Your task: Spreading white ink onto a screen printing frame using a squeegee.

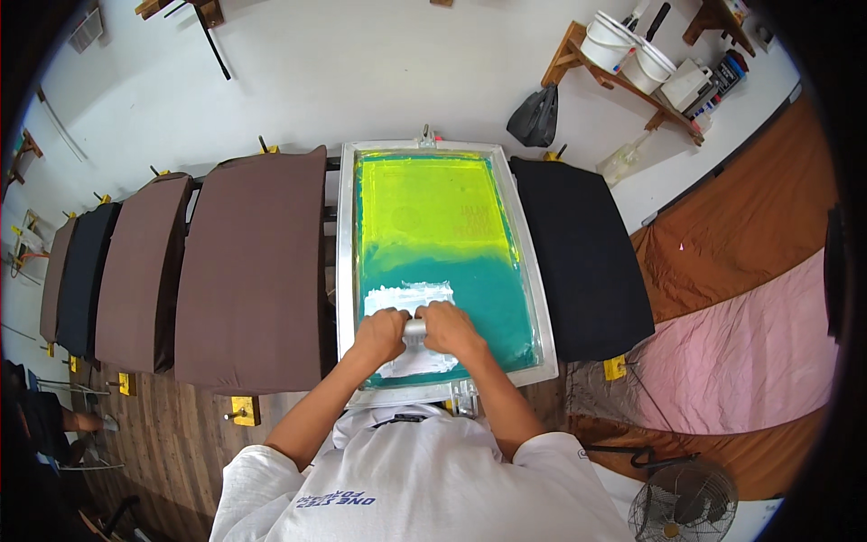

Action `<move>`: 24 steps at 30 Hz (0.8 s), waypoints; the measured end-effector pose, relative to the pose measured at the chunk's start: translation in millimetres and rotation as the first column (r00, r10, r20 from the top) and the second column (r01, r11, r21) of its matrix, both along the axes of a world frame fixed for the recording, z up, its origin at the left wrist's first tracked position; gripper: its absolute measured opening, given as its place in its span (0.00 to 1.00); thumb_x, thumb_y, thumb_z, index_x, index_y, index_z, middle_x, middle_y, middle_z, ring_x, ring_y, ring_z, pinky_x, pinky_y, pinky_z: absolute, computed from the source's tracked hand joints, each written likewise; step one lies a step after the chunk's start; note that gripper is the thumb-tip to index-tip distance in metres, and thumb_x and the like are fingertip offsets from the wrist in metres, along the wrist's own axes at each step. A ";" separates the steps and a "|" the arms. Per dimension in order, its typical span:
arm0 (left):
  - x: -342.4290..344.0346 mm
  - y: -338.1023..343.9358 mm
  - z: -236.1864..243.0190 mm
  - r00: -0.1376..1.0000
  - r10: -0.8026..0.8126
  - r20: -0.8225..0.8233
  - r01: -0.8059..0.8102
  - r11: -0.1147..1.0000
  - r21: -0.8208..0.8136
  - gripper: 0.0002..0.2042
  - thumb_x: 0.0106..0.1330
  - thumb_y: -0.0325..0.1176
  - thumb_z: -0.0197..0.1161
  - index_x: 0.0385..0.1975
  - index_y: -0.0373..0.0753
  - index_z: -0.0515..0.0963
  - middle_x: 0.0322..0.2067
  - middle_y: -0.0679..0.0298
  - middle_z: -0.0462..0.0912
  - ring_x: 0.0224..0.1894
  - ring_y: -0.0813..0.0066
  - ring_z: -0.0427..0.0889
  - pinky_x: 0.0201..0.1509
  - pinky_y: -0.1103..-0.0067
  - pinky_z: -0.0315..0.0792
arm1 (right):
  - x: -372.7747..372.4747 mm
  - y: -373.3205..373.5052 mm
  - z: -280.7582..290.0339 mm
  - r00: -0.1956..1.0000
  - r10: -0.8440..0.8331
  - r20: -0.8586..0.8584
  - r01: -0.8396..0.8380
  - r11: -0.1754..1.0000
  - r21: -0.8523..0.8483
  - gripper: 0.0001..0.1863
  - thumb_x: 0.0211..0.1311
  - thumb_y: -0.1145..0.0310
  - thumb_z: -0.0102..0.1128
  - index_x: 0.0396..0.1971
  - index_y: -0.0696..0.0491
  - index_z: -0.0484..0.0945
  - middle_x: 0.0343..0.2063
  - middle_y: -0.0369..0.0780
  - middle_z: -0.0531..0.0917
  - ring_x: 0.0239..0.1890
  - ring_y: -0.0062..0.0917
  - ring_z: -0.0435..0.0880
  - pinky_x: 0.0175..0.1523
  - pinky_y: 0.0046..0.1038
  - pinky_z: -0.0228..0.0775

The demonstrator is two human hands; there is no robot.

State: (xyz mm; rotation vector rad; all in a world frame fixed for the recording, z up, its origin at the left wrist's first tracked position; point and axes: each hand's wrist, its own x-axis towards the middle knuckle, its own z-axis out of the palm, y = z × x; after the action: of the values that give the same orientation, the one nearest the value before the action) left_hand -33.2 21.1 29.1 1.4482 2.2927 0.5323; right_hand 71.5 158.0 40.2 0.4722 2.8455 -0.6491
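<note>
My left hand and my right hand grip a pale squeegee side by side, low on a screen-printing screen. The screen's silver frame surrounds a mesh that is yellow-green in its upper half, with a faint design, and teal below. White ink lies in a thick patch around and under the squeegee at the lower left of the mesh. Metal clamps sit at the frame's near and far edges.
Brown and black fabric-covered boards stand either side. A wall shelf holds buckets; a black bag hangs below. Orange and pink cloths lie right, by a fan. Another person's leg shows at left.
</note>
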 end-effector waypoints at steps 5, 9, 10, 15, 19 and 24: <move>57.4 -48.3 -40.2 0.983 -0.031 -0.178 0.051 0.993 0.107 0.24 0.49 0.22 0.61 0.51 0.35 0.75 0.54 0.50 0.76 0.48 0.53 0.79 0.52 0.62 0.73 | 60.0 -52.0 -25.6 0.970 0.005 -0.241 0.030 0.990 0.141 0.22 0.44 0.81 0.58 0.44 0.54 0.77 0.43 0.44 0.76 0.47 0.42 0.76 0.47 0.41 0.73; 71.5 -57.3 -2.8 0.990 -0.120 -0.079 0.122 0.993 0.011 0.24 0.48 0.28 0.64 0.51 0.37 0.78 0.46 0.54 0.82 0.49 0.57 0.81 0.57 0.61 0.69 | 81.3 -59.8 5.8 0.996 -0.019 -0.084 0.018 1.000 -0.005 0.24 0.43 0.82 0.58 0.46 0.54 0.78 0.44 0.44 0.78 0.49 0.42 0.76 0.50 0.41 0.71; 64.7 -51.0 4.7 0.990 -0.130 -0.050 0.127 0.990 -0.057 0.23 0.48 0.28 0.64 0.49 0.38 0.78 0.43 0.55 0.83 0.47 0.58 0.82 0.58 0.60 0.69 | 74.2 -52.1 9.3 1.000 0.005 -0.031 -0.006 1.000 -0.018 0.24 0.42 0.81 0.59 0.46 0.55 0.79 0.43 0.46 0.80 0.48 0.44 0.77 0.50 0.42 0.72; 19.0 -11.5 3.5 0.994 -0.019 -0.106 0.016 0.999 -0.030 0.18 0.46 0.25 0.65 0.42 0.40 0.80 0.36 0.57 0.84 0.43 0.58 0.83 0.61 0.55 0.66 | 15.8 -12.4 17.9 1.000 0.003 -0.011 -0.003 0.999 0.036 0.20 0.44 0.79 0.58 0.43 0.54 0.81 0.38 0.49 0.81 0.45 0.47 0.79 0.50 0.44 0.73; 5.4 3.1 -13.6 0.991 0.035 -0.125 -0.029 0.998 0.048 0.19 0.44 0.24 0.66 0.40 0.40 0.80 0.36 0.57 0.84 0.41 0.56 0.83 0.53 0.60 0.72 | -5.3 10.2 -9.9 0.994 0.049 -0.100 -0.049 0.999 0.010 0.21 0.41 0.79 0.60 0.41 0.57 0.80 0.38 0.50 0.80 0.45 0.48 0.77 0.52 0.43 0.71; 39.4 -23.1 -22.5 0.996 0.030 -0.081 -0.027 0.999 0.032 0.22 0.42 0.25 0.68 0.43 0.38 0.77 0.37 0.57 0.83 0.39 0.55 0.83 0.45 0.63 0.75 | 35.4 -15.7 -19.9 0.979 0.039 -0.202 -0.048 0.998 -0.039 0.24 0.37 0.81 0.60 0.42 0.59 0.79 0.37 0.49 0.78 0.42 0.46 0.75 0.50 0.41 0.70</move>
State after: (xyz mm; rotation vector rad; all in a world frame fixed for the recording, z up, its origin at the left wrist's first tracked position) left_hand 6.1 -2.0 6.6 1.4798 2.3817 0.5280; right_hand 106.9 142.3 20.2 0.3543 3.0124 -0.7916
